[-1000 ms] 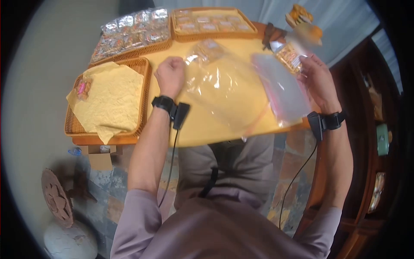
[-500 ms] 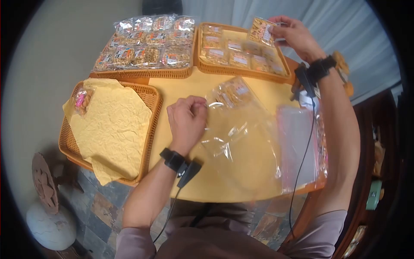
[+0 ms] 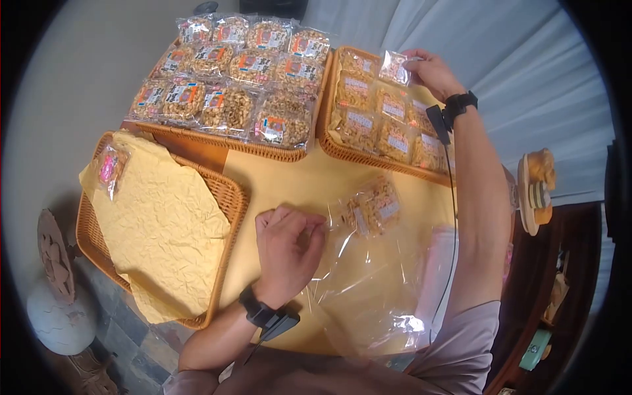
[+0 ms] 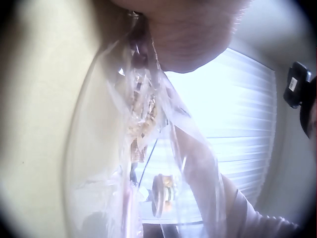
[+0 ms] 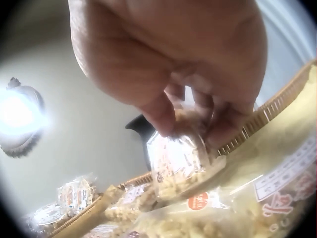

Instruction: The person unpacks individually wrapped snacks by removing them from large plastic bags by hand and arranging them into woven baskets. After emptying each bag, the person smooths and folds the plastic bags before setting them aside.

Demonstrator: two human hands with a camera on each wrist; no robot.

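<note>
My left hand (image 3: pixel 286 253) pinches the rim of a large clear plastic bag (image 3: pixel 368 283) between thumb and fingers, above the yellow cloth. In the far end of the bag lie packets of nut snacks (image 3: pixel 374 205) with white labels. In the left wrist view the bag (image 4: pixel 94 148) hangs spread below the hand. My right hand (image 3: pixel 431 74) pinches a small clear snack packet (image 3: pixel 394 67) by its edge, at the far side of the back right wicker basket (image 3: pixel 378 160). The right wrist view has this packet (image 5: pixel 178 161) close over the other packets in that basket.
The back left basket (image 3: pixel 224 142) is filled with rows of round, labelled nut snacks (image 3: pixel 257 66). At the left, a basket lined with crumpled yellow paper (image 3: pixel 171 230) holds one pink-labelled packet (image 3: pixel 112 168). Flat plastic bags (image 3: pixel 442 253) lie under the right forearm.
My right hand has carried the snack packet from the table's right side to the back right basket. My left hand keeps hold of the clear bag. The head view has shifted.
</note>
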